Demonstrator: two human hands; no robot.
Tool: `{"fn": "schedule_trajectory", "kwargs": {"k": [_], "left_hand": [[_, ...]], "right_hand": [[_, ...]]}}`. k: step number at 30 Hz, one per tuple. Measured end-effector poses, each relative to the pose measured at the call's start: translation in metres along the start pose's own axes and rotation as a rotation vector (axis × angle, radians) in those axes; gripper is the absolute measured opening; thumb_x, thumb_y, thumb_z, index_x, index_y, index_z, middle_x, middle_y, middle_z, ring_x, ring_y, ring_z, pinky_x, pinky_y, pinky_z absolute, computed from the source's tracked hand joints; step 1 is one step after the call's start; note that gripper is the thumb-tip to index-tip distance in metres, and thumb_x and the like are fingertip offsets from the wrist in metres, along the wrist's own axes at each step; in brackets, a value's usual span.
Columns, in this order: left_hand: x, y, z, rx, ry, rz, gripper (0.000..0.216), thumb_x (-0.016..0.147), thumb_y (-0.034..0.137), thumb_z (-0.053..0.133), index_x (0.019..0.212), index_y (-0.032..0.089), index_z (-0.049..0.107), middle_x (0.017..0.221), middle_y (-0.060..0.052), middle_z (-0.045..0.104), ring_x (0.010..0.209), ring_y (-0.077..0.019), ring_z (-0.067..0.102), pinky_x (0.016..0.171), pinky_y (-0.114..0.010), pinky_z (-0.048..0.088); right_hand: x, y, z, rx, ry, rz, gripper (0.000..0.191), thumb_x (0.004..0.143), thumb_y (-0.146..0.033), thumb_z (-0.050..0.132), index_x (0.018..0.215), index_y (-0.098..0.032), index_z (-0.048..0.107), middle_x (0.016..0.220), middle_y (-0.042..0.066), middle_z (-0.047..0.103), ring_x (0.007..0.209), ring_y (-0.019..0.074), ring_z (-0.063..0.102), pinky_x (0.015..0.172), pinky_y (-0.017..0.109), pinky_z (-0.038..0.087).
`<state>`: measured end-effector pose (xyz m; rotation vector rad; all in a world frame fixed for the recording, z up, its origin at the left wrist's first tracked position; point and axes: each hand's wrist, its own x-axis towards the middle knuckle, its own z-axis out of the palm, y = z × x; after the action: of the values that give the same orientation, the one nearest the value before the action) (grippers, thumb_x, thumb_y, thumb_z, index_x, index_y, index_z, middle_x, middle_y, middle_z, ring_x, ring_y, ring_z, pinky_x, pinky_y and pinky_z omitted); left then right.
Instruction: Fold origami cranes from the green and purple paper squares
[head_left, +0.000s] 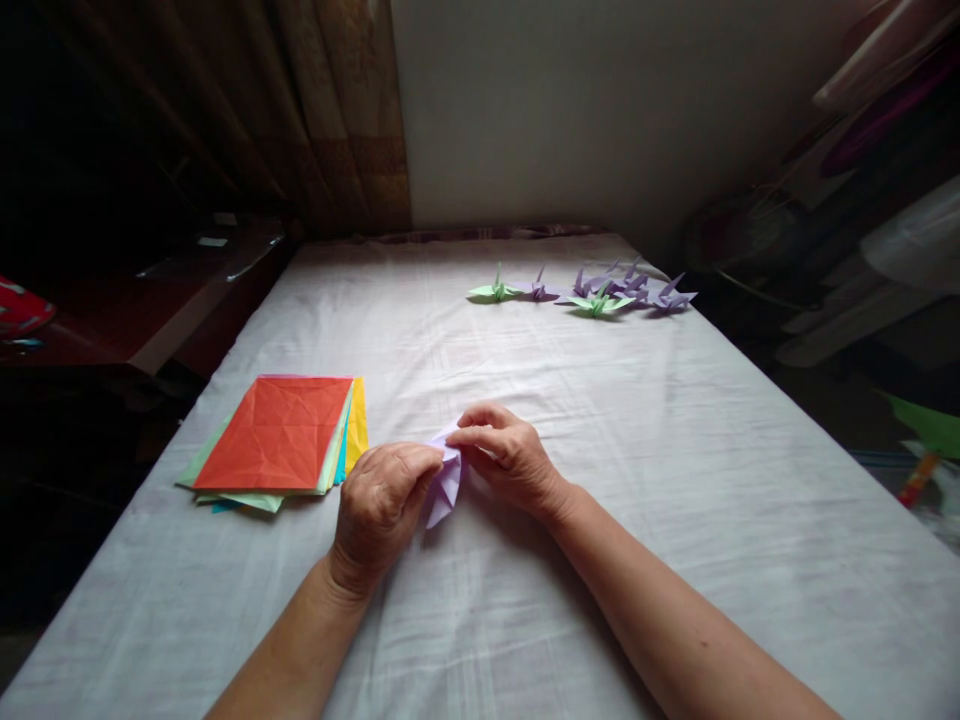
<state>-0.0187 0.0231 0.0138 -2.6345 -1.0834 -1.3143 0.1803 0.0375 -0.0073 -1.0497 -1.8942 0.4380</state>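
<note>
Your left hand [381,500] and right hand [506,450] pinch the lilac paper [445,490], closed on it, the stack [276,435] near the table [675,440]'s left edge, cranes [598,303] toward its far right corner.

Soft, cool light spreads over the tablecloth [675,480], strongest towards mid-frame, while the upper left sinks to near black and the upper right stays murky. The wall [517,120] at top centre is dull grey. Diffuse shadow lies beneath the right hand [510,460]. Glints show on clear plastic [259,258] at left. Wide-angle stretching smears the far right edge.
</note>
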Motion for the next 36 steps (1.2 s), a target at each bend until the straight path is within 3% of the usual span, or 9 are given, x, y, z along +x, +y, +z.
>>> {"fn": "schedule_trajectory", "kwargs": {"k": [4,9,15,25,31,36], "left_hand": [[0.001,0.002,-0.003,-0.047,0.008,-0.029,0.014,0.09,0.014,0.06,0.099,0.023,0.063,0.087,-0.001,0.075,0.084,-0.0162,0.071,0.081,-0.029,0.054],[0.005,0.0,-0.005,-0.006,-0.014,-0.059,0.008,0.092,0.016,0.058,0.093,0.022,0.063,0.084,-0.002,0.074,0.081,-0.0165,0.07,0.079,-0.03,0.054],[0.001,-0.002,-0.003,0.085,0.037,-0.061,0.008,0.09,0.017,0.062,0.098,0.02,0.062,0.085,-0.003,0.074,0.08,-0.0164,0.071,0.079,-0.027,0.054],[-0.004,-0.001,-0.001,0.084,0.012,-0.112,0.008,0.091,0.021,0.061,0.098,0.018,0.064,0.086,-0.003,0.075,0.075,-0.0161,0.071,0.072,-0.024,0.053],[0.0,0.0,-0.004,0.094,-0.074,-0.114,0.013,0.091,0.024,0.062,0.102,0.019,0.067,0.092,-0.004,0.075,0.082,-0.0179,0.071,0.077,-0.028,0.053],[0.0,0.0,-0.006,0.079,-0.088,-0.1,0.013,0.093,0.024,0.059,0.1,0.02,0.069,0.09,-0.005,0.075,0.081,-0.0182,0.069,0.075,-0.029,0.053]], "right_hand": [[-0.001,0.004,0.001,-0.124,0.027,-0.038,0.019,0.091,-0.02,0.056,0.089,-0.026,0.074,0.088,0.004,0.067,0.079,0.0141,0.062,0.071,0.025,0.05],[0.003,-0.007,-0.002,-0.105,0.062,0.003,0.019,0.092,-0.02,0.051,0.087,-0.021,0.07,0.084,0.005,0.069,0.076,0.0143,0.062,0.07,0.025,0.049],[0.003,-0.026,-0.003,-0.044,-0.042,0.103,0.026,0.088,-0.029,0.055,0.066,-0.019,0.064,0.061,-0.001,0.061,0.055,0.0104,0.052,0.058,0.023,0.04],[0.001,-0.034,0.011,-0.104,-0.001,0.257,0.02,0.081,-0.023,0.059,0.063,-0.021,0.065,0.058,-0.002,0.064,0.052,0.0096,0.054,0.055,0.022,0.036],[0.001,-0.034,0.012,-0.243,0.007,0.224,0.021,0.08,-0.02,0.058,0.06,-0.02,0.062,0.06,-0.001,0.065,0.055,0.0105,0.054,0.057,0.024,0.034],[0.002,-0.036,0.011,-0.205,-0.016,0.28,0.015,0.081,-0.022,0.059,0.068,-0.021,0.068,0.063,-0.001,0.067,0.057,0.0108,0.057,0.058,0.022,0.036]]}}
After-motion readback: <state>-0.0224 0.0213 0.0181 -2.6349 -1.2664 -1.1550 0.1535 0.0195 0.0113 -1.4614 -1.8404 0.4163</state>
